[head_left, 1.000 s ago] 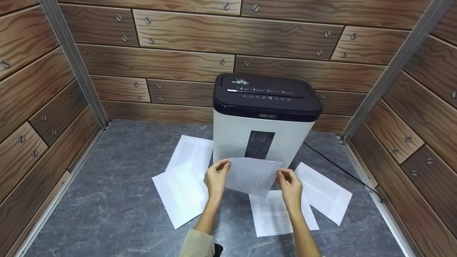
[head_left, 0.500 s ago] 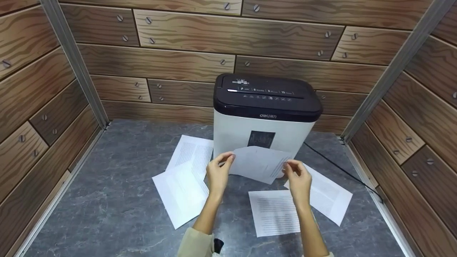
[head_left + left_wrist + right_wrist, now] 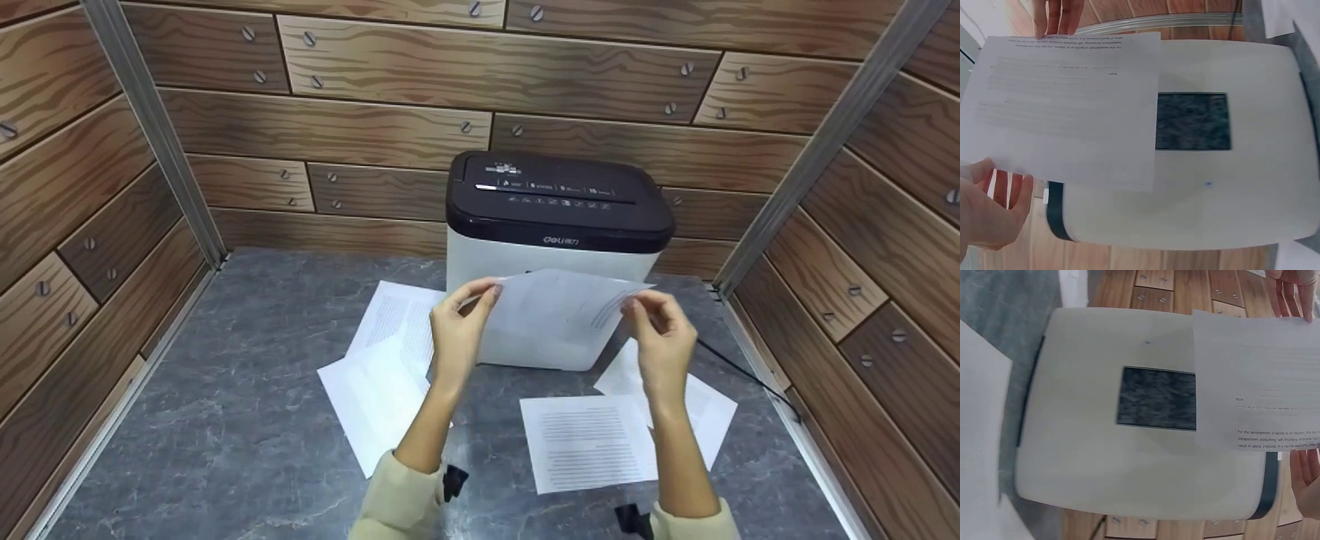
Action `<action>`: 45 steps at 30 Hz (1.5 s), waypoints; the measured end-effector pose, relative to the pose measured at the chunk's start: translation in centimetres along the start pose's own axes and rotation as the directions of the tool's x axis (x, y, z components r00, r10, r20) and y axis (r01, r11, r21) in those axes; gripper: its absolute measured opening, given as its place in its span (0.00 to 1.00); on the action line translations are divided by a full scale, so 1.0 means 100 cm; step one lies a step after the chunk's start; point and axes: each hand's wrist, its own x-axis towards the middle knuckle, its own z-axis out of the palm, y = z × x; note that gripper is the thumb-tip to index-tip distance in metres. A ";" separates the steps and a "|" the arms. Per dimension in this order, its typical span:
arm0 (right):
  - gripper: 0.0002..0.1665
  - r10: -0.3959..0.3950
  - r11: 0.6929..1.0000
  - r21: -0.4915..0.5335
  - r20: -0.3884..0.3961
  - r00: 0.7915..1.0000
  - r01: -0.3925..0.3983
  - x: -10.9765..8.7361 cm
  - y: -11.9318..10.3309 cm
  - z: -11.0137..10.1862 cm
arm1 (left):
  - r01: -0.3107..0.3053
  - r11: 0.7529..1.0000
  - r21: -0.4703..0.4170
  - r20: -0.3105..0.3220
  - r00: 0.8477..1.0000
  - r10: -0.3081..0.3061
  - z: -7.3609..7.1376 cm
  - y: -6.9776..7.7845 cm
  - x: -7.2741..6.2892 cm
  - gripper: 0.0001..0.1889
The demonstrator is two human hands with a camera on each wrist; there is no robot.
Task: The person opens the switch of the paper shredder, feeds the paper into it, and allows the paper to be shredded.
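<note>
A sheet of printed paper [image 3: 559, 307] is held up in the air between both hands, in front of a paper shredder [image 3: 559, 259] with a white body and a dark lid. My left hand [image 3: 459, 322] pinches its left edge near the upper corner. At the opposite edge my right hand [image 3: 664, 334] pinches it between thumb and fingers. Lines of text show on the sheet [image 3: 1067, 107] in the left wrist view, where the shredder's dark window [image 3: 1193, 121] is partly covered by it. The feed slot [image 3: 555, 193] runs across the lid, above and behind the sheet.
Two overlapping papers [image 3: 379, 405] lie on the grey marbled floor [image 3: 225, 420] at the left. More printed sheets [image 3: 589, 442] lie at the right, partly behind the right forearm. A black cable [image 3: 742, 371] runs from behind the shredder along the right side. Wood-patterned walls [image 3: 360, 127] surround the space.
Both hands have raised the sheet from low before the shredder to nearer its lid, with the right hand shifting rightward. The sheet now covers the shredder's window in the head view.
</note>
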 end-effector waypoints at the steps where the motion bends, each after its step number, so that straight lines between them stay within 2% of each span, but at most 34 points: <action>1: 0.03 -0.015 1.000 0.023 -0.006 1.000 0.015 0.003 -0.003 0.000 | -0.012 1.000 -0.012 0.003 1.000 0.012 0.001 0.000 0.004 0.08; 4: 0.02 -0.067 0.994 0.085 -0.025 0.997 0.069 0.013 -0.008 0.001 | -0.079 0.997 -0.019 0.015 0.997 0.079 0.003 0.007 0.015 0.08; 7: 0.03 -0.121 0.982 0.137 -0.048 0.991 0.127 0.025 -0.011 0.001 | -0.188 0.982 -0.030 0.042 0.981 0.189 0.006 0.019 0.026 0.07; 11: 0.04 -0.179 0.966 0.177 -0.066 0.982 0.188 0.041 -0.022 0.002 | -0.313 0.948 -0.058 0.080 0.945 0.317 0.009 0.036 0.042 0.06; 14: 0.06 -0.202 0.954 0.211 -0.071 0.977 0.213 0.055 -0.035 0.004 | -0.384 0.918 -0.094 0.097 0.915 0.393 0.012 0.048 0.054 0.06; 16: 0.06 -0.243 0.946 0.199 -0.083 0.967 0.255 0.064 -0.042 0.006 | -0.427 0.896 -0.123 0.106 0.892 0.439 0.013 0.053 0.063 0.06; 19: 0.06 -0.324 0.919 0.204 -0.099 0.941 0.338 0.077 -0.047 0.011 | -0.476 0.861 -0.179 0.124 0.857 0.499 0.015 0.056 0.076 0.06; 21: 0.05 -0.373 0.898 0.210 -0.097 0.923 0.386 0.083 -0.048 0.014 | -0.495 0.845 -0.201 0.134 0.841 0.524 0.016 0.054 0.082 0.06; 23: 0.06 -0.399 0.882 0.237 -0.086 0.913 0.408 0.087 -0.047 0.017 | -0.507 0.834 -0.218 0.141 0.829 0.541 0.016 0.050 0.087 0.06; 25: 0.06 -0.412 0.876 0.244 -0.070 0.908 0.416 0.088 -0.044 0.019 | -0.510 0.829 -0.229 0.147 0.824 0.547 0.017 0.043 0.091 0.06; 29: 0.07 -0.397 0.887 0.242 -0.039 0.917 0.394 0.088 -0.033 0.020 | -0.489 0.840 -0.234 0.154 0.835 0.529 0.018 0.028 0.094 0.06; 36: 0.07 -0.329 0.913 0.255 -0.002 0.944 0.319 0.092 -0.017 0.022 | -0.411 0.885 -0.220 0.144 0.883 0.446 0.019 0.010 0.098 0.06; 41: 0.06 -0.304 0.939 0.174 0.012 0.953 0.297 0.097 -0.016 0.026 | -0.368 0.901 -0.229 0.135 0.905 0.404 0.021 0.003 0.104 0.07; 45: 0.05 -0.289 0.950 0.128 0.022 0.957 0.284 0.100 -0.014 0.028 | -0.346 0.910 -0.229 0.127 0.916 0.381 0.023 -0.001 0.107 0.07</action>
